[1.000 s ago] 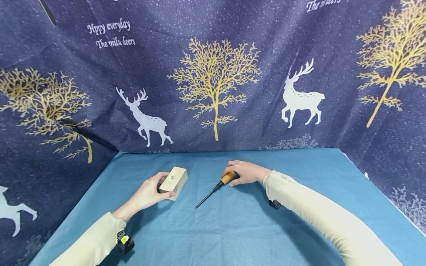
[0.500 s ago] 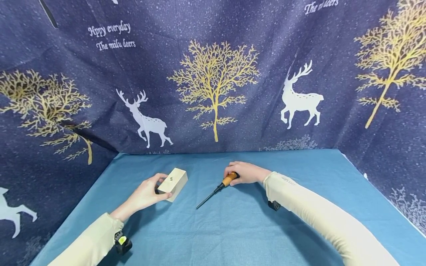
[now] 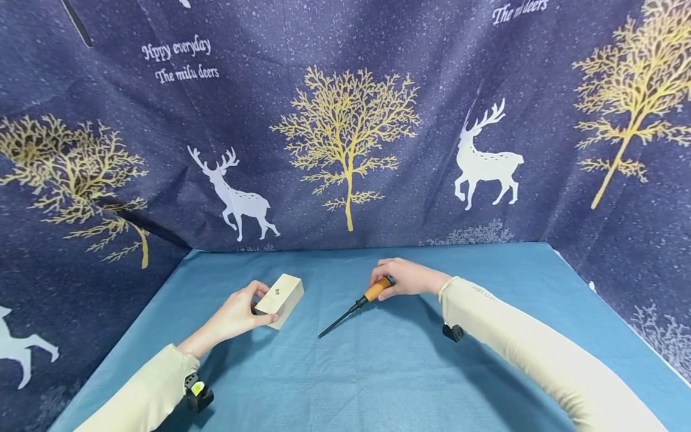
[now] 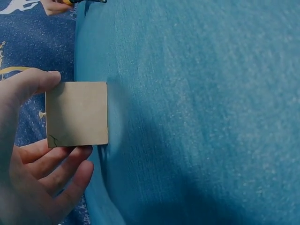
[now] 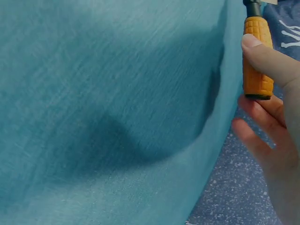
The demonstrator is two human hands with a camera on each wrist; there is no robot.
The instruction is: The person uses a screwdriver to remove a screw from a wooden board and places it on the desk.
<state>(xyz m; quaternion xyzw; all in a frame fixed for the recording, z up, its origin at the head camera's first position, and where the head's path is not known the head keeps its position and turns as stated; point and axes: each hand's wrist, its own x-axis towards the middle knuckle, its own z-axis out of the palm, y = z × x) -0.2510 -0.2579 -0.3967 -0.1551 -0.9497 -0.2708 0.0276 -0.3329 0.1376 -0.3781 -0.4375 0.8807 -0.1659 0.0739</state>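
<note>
- Behind the blue table (image 3: 345, 384): printed backdrop (image 3: 432, 204), incidental to the work.
- Left side of the table: left hand (image 3: 237, 312) pinches the wooden block (image 3: 291, 304) between thumb and fingers, spotted face upward.
- Right of the block: right hand (image 3: 406, 278) grips the screwdriver (image 3: 355, 306) by its orange handle, shaft slanting toward the near left. Tip apart from the block.
- Step in hand (judged): both pieces held, readying tool and block to meet; no contact yet.
- Next move (judged): would call for a firm left hold, then lifting and turning the shaft so its tip points at the spotted face.
- Unclear: whether block or tip touches the cloth; the block's underside is hidden. Right wrist view cuts off the shaft; left wrist view catches only a sliver of the other hand.
- Smallest: dark spots (image 3: 278, 292) on the block, too small to tell holes from screw heads. Pale nub (image 4: 42, 115) beside the block, left wrist view: unidentified.
</note>
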